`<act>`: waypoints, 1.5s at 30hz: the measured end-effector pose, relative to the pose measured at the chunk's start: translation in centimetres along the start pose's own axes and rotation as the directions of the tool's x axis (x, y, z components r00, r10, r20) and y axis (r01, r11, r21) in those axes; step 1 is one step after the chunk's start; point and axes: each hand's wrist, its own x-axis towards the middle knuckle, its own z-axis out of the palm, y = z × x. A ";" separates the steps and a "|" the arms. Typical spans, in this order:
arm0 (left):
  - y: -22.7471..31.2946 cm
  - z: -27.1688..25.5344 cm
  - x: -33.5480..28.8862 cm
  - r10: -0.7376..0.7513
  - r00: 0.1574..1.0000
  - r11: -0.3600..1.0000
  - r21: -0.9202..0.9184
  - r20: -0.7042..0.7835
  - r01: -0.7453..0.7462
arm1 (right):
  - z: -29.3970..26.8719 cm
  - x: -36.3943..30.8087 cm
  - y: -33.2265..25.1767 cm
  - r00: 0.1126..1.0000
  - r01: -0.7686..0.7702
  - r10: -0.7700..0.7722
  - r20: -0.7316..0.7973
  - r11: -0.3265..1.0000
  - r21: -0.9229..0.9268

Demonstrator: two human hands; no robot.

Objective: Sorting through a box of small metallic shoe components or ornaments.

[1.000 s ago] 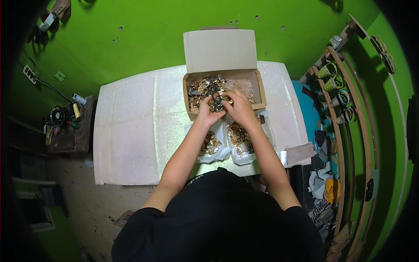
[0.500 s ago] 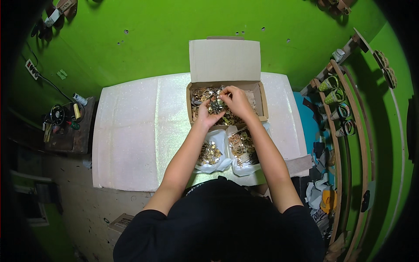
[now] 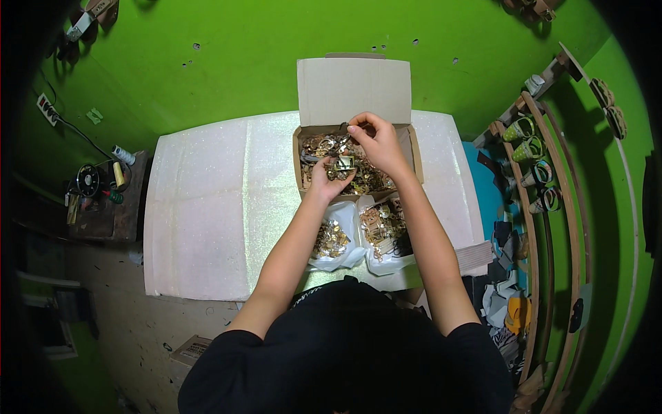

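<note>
My left hand is cupped over an open cardboard box, palm up, with a shiny rectangular metal buckle and other small metal pieces in it. Just above and to the right, my right hand pinches a small dark piece, too small to name. Jumbled metal fittings in gold, silver and dark tones fill the box beneath both hands. Nearer to me, two white plastic bags lie open, with gold-coloured fittings in the left one and mixed metal pieces in the right one.
The box's lid stands raised toward the green wall. Everything rests on a table with a pale glittery cover. At the left is a small dark table with tools and thread spools. A wooden rack with sandals stands at the right.
My right hand has lifted up and away from the left, taking a dark piece along. The rectangular buckle now shows plainly in my left hand, which has stayed nearly in place.
</note>
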 end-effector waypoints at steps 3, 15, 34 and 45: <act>0.1 -0.1 -0.3 -0.025 0.996 1.000 -0.014 0.085 0.026 | -0.1 -0.3 -0.9 0.999 0.029 -0.026 -0.020 0.991 0.132; -0.5 0.7 -1.6 -0.058 0.998 0.998 -0.023 -0.008 0.057 | -2.9 -2.2 -5.0 0.988 0.134 -0.090 -0.129 0.911 0.389; -4.8 1.1 -2.2 -0.230 0.973 0.973 0.017 -0.036 0.231 | -9.8 -18.2 5.0 0.839 -0.498 0.501 -0.213 0.864 0.070; -5.6 0.8 -3.1 -0.254 0.963 0.963 0.115 0.092 0.243 | -7.2 -21.1 13.0 0.763 -0.566 0.602 -0.236 0.447 -0.693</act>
